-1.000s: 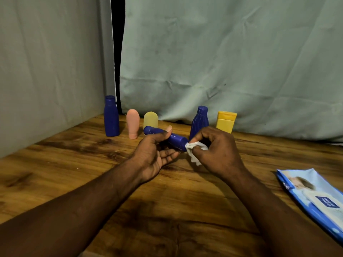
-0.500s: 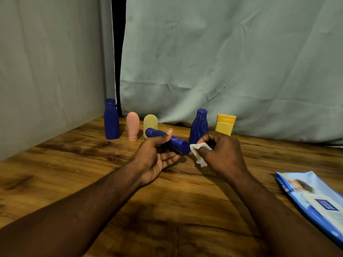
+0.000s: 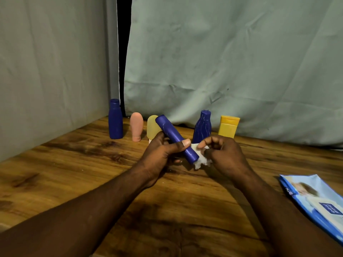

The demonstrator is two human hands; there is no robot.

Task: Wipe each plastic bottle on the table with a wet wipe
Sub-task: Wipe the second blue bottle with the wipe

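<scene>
Above the worktop (image 3: 55, 164), the left hand (image 3: 159, 154) has its grip clamped on a tilted blue tube (image 3: 176, 139); the right hand (image 3: 224, 154) pinches a crumpled wet wipe (image 3: 201, 160) against its lower end. Five bottles stand behind, the yellowish one (image 3: 152, 127) partly hidden; a wipes pack (image 3: 315, 201) lies right.

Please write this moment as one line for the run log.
left hand: grip on slim dark-blue plastic tube bottle, tilted | right hand: crumpled white wet wipe at its lower end

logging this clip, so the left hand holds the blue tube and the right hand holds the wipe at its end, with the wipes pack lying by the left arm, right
Not quite: in the head view the wipes pack lies by the right arm, not the left. The left hand does hold the blue tube, and the right hand holds the wipe at its end.
</scene>
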